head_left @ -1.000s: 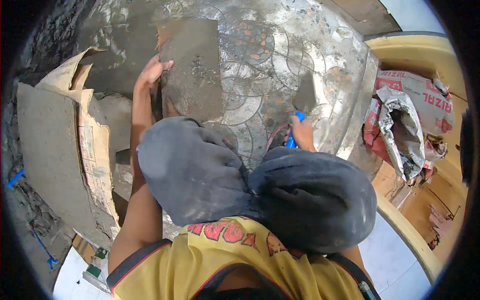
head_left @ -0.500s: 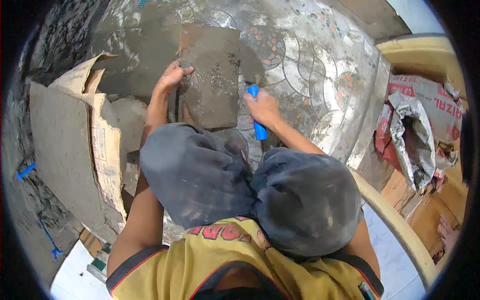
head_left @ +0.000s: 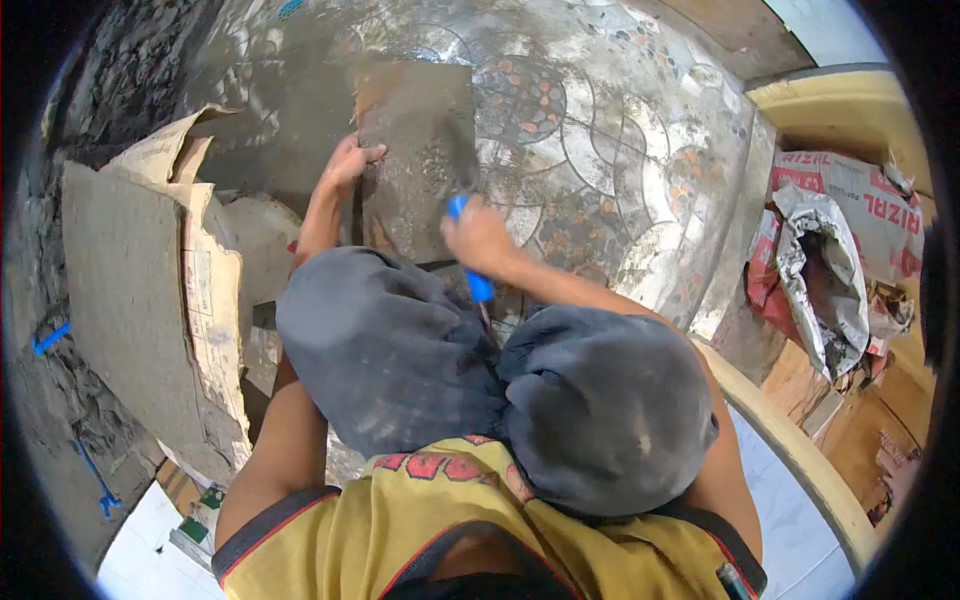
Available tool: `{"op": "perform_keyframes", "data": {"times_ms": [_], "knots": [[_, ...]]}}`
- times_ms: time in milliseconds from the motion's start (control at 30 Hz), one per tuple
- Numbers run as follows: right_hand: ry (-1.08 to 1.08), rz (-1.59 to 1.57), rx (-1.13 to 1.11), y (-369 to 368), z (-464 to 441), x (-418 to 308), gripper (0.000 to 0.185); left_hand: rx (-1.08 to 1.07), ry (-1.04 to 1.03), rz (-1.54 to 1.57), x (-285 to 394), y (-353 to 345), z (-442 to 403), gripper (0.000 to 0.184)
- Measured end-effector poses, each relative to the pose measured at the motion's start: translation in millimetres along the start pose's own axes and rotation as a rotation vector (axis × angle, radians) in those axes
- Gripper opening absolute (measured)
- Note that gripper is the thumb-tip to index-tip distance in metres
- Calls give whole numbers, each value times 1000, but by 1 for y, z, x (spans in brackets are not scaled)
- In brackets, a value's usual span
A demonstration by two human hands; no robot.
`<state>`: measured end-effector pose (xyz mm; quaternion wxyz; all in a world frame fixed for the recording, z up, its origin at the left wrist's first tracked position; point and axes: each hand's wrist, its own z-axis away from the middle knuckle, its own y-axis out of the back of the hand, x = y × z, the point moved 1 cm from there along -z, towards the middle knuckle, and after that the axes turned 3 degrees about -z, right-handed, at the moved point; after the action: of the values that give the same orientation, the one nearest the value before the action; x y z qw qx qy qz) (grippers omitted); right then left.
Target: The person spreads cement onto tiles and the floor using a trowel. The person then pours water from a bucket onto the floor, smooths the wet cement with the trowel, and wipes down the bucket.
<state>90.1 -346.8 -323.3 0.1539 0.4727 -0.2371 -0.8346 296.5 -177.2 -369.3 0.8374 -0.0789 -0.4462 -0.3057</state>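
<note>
My left hand (head_left: pixel 352 163) grips the left edge of a flat rectangular panel (head_left: pixel 405 205), thumb on its upper face, the other fingers partly hidden at the edge. Wet grey mortar covers the panel; whether it is a tile or a board I cannot tell. In my closed right hand (head_left: pixel 480 237) is a trowel by its blue handle (head_left: pixel 480 287). Its blade (head_left: pixel 462 150), blurred and dark, lies over the right side of the panel.
Patterned paving with pebble insets (head_left: pixel 600 150) spreads out ahead. On the left, a large grey slab (head_left: pixel 125 290) leans beside torn cardboard (head_left: pixel 215 310). An opened cement bag (head_left: pixel 825 280) lies at right, near a yellowish ledge (head_left: pixel 850 105). My knees frame the near side.
My right hand has moved left with the trowel, bringing the blade from beside the panel onto its right side. My left hand keeps its hold; the panel sits slightly lower in view.
</note>
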Motion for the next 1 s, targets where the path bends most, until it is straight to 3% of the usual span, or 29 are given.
{"op": "perform_keyframes", "data": {"times_ms": [100,267,400,533,567,667,767,867,1000], "knots": [[18,-16,-70,4,22,-2,46,-35,38,221,0,-6,8,34],[48,-233,196,75,1,29,44,-65,80,362,-11,11,12,30],[-234,-438,95,148,-10,38,41,1,47,388,-17,19,16,30],[-349,-350,-37,144,-37,58,42,98,39,348,-41,14,24,28],[-341,-253,-137,136,-40,53,44,124,29,340,-52,12,24,28],[11,126,82,68,-54,59,43,202,2,334,-49,-2,39,25],[33,40,-57,38,-43,23,45,240,-4,344,-56,-7,45,26],[104,80,-55,32,-35,10,47,266,28,333,-60,-9,42,27],[127,146,-126,46,-10,7,44,251,-14,539,-59,-23,45,26]]}}
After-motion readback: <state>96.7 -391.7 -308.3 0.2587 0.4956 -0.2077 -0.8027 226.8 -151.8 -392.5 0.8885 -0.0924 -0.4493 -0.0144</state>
